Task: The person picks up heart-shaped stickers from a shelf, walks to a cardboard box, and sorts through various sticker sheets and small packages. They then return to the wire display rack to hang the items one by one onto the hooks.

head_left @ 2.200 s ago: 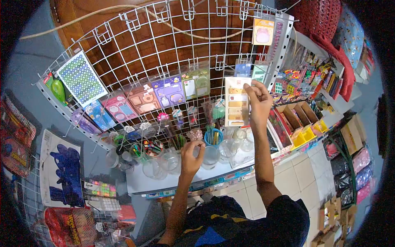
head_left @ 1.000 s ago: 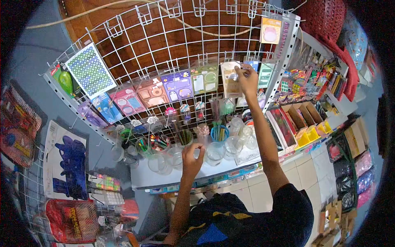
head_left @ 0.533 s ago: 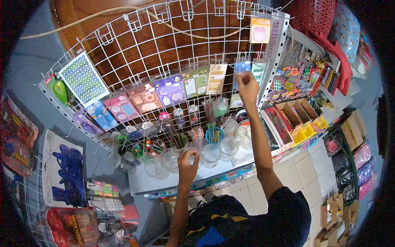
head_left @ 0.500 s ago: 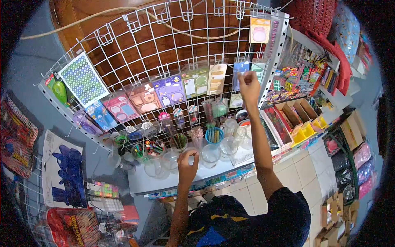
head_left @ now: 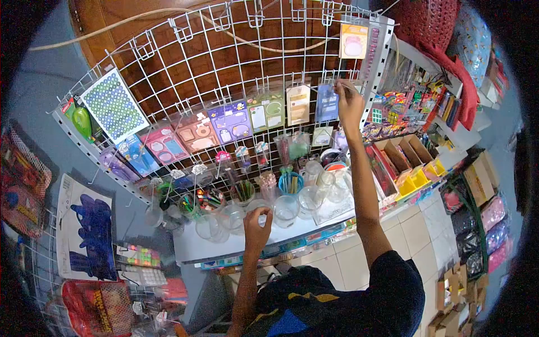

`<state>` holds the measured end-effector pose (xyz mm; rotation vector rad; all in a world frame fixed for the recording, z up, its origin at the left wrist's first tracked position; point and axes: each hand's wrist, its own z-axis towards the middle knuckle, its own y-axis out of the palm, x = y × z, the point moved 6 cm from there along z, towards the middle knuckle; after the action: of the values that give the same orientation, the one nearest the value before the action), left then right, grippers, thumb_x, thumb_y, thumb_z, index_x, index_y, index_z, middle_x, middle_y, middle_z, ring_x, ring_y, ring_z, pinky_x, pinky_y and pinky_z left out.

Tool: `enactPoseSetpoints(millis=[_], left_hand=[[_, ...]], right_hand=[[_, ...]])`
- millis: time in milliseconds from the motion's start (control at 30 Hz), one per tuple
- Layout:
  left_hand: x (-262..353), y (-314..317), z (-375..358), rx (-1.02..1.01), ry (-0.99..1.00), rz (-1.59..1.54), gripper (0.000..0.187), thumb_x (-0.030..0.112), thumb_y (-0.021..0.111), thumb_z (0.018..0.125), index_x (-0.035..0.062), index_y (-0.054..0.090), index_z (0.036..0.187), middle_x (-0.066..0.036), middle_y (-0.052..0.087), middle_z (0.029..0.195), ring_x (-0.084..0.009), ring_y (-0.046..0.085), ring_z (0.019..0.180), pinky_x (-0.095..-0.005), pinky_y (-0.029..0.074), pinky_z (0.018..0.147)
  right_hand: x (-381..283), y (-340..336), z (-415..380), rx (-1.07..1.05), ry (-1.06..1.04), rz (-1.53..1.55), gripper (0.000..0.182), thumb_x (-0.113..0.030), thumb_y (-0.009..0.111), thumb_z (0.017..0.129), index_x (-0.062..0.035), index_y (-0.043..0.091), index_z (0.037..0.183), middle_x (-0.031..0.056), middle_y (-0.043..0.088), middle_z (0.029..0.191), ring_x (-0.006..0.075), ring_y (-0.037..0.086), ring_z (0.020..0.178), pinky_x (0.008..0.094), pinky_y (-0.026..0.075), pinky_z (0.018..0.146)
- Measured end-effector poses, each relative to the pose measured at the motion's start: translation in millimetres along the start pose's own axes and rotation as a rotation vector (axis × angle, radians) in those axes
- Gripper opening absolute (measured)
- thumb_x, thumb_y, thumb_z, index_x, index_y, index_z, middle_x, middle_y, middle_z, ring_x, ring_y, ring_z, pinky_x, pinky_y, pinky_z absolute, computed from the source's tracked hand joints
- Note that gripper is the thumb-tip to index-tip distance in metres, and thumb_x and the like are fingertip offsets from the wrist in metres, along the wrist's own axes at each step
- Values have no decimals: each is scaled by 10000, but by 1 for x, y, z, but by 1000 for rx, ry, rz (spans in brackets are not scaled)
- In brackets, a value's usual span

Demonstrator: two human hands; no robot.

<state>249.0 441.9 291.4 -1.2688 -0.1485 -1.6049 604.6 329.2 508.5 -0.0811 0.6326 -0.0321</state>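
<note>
My right hand (head_left: 349, 101) is raised at the right end of the wire grid, its fingertips pinched at the top of the hanging packs. Just left of it hangs a blue sticky note pack (head_left: 327, 103) in clear plastic. Whatever is between those fingers, I cannot make out. Lower down, my left hand (head_left: 257, 227) hovers over the front of the white shelf (head_left: 193, 247), thumb and index finger curled into a ring with nothing visible inside. Clear plastic jars (head_left: 286, 210) stand around and behind it.
A row of packs, including a brown one (head_left: 298, 104) and a purple one (head_left: 231, 121), hangs along the wire grid (head_left: 269, 56). Pens fill a blue cup (head_left: 291, 183). Cardboard and yellow boxes (head_left: 412, 181) stand at the right, and netted bags (head_left: 98, 309) hang at lower left.
My right hand has moved up and right, uncovering more of the blue sticky note pack. My left hand has stayed nearly in place, still curled.
</note>
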Motion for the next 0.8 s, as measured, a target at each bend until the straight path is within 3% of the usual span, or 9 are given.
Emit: enactPoseSetpoints(millis=[133,433,567,700,733,800], left_hand=[[-6,4,-2,-19,-46,-25,151,179,664,875,56,648,960,-85,668,921,-276,601,929,-422,409,876],[-5,13,-4,-37,-26,-22,136,173,664,875,66,651,958,-82,669,923,-272,600,935,-418,405,876],[-2,16,-3,-48,-23,-3,134,174,664,875,66,652,954,-82,668,921,-272,599,938,-415,405,871],[-3,18,-1,-56,-38,-10,135,169,667,871,57,653,946,-88,668,922,-273,598,939,-415,417,869],[-3,18,-2,-50,-32,-15,135,166,668,869,54,653,944,-89,669,921,-273,600,937,-416,421,868],[-3,19,-4,-42,-24,-19,137,160,670,866,47,653,942,-92,672,917,-274,605,930,-417,429,865]], right_hand=[[1,1,2,-41,66,23,252,-176,584,963,32,669,1075,141,720,933,157,682,867,283,519,789],[-3,2,0,-38,-25,-33,260,-169,575,969,38,653,1105,144,717,959,180,696,889,288,525,793],[-8,2,-2,-67,-28,-40,254,-163,636,914,3,662,1105,176,699,936,234,685,811,340,516,714],[-5,3,-3,-42,-54,11,303,-171,658,897,5,643,1142,185,700,946,227,687,831,338,518,731],[-4,4,-2,-92,11,18,325,-133,669,897,-5,615,1191,145,716,970,180,693,907,295,530,814],[-6,-2,-2,-80,68,-6,337,-130,674,892,5,607,1193,137,716,958,177,694,900,294,532,806]])
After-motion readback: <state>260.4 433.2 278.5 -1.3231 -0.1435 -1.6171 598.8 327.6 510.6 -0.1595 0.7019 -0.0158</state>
